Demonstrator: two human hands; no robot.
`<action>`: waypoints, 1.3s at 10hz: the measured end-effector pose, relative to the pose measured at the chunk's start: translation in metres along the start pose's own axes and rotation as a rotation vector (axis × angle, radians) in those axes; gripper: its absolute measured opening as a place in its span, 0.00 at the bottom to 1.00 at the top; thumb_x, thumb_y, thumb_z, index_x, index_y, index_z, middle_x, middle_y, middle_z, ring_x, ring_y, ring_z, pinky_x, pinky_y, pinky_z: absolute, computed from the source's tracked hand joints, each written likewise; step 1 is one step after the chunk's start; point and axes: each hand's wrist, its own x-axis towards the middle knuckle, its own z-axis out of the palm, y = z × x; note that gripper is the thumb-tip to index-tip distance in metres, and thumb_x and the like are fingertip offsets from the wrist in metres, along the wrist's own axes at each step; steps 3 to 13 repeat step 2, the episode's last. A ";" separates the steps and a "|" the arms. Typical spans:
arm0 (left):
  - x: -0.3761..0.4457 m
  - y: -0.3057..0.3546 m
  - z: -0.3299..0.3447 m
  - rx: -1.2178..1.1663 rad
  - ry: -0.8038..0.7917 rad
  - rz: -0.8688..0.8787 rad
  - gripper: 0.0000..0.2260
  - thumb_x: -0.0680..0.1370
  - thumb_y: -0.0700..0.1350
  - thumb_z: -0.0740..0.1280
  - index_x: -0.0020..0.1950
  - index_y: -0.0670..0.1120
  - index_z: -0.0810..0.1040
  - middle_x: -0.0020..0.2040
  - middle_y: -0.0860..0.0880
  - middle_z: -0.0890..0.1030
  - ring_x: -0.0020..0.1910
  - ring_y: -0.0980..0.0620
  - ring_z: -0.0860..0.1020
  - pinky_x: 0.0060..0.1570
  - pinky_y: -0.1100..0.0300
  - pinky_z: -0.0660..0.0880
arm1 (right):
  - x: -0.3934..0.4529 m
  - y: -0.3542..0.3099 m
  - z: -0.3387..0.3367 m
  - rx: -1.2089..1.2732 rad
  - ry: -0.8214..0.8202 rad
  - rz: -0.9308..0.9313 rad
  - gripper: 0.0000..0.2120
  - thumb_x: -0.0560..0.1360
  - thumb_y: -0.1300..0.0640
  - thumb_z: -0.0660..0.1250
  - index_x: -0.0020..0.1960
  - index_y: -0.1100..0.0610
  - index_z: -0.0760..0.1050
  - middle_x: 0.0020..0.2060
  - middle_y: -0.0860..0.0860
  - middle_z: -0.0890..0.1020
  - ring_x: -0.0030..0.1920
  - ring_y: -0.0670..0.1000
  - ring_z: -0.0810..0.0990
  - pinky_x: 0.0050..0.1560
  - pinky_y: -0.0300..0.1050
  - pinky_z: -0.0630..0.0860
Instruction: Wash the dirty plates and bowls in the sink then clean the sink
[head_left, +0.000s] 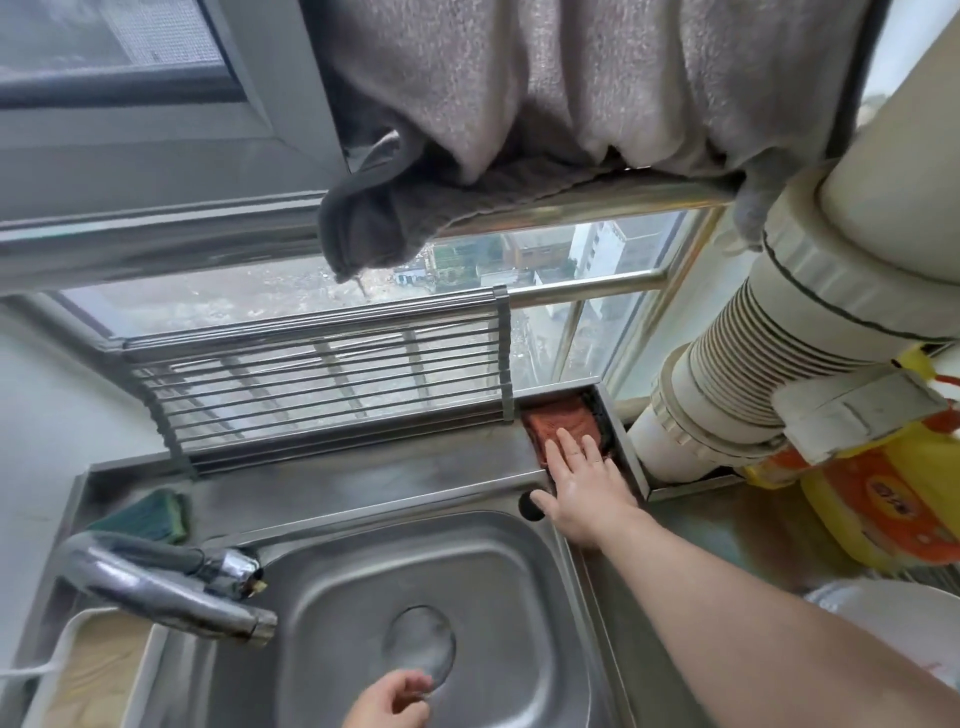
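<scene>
The steel sink lies below me, its basin bare around the round drain. My right hand stretches to the back right corner, its straight fingers resting on a red-orange cloth that lies in a small steel tray. My left hand hovers over the front of the basin with fingers loosely curled and holds nothing. White plates are stacked at the right edge, partly cut off by the frame.
The tap juts over the sink's left side. A green sponge lies on the back ledge, a wire rack behind it. A yellow detergent bottle and a thick pipe stand at right. Towels hang overhead.
</scene>
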 end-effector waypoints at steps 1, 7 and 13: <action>0.002 -0.024 -0.023 0.019 0.062 -0.007 0.21 0.59 0.48 0.74 0.50 0.43 0.85 0.39 0.47 0.88 0.38 0.50 0.86 0.47 0.60 0.80 | 0.002 -0.004 -0.019 0.060 -0.032 0.027 0.39 0.83 0.36 0.55 0.86 0.51 0.43 0.85 0.48 0.38 0.84 0.59 0.41 0.82 0.62 0.49; -0.001 -0.013 -0.028 -0.025 0.123 0.024 0.09 0.72 0.37 0.72 0.51 0.43 0.84 0.38 0.46 0.87 0.31 0.48 0.82 0.34 0.58 0.78 | -0.014 -0.031 -0.027 0.152 0.155 -0.044 0.26 0.81 0.50 0.59 0.79 0.53 0.65 0.81 0.50 0.61 0.79 0.57 0.62 0.76 0.57 0.65; -0.001 -0.013 -0.028 -0.025 0.123 0.024 0.09 0.72 0.37 0.72 0.51 0.43 0.84 0.38 0.46 0.87 0.31 0.48 0.82 0.34 0.58 0.78 | -0.014 -0.031 -0.027 0.152 0.155 -0.044 0.26 0.81 0.50 0.59 0.79 0.53 0.65 0.81 0.50 0.61 0.79 0.57 0.62 0.76 0.57 0.65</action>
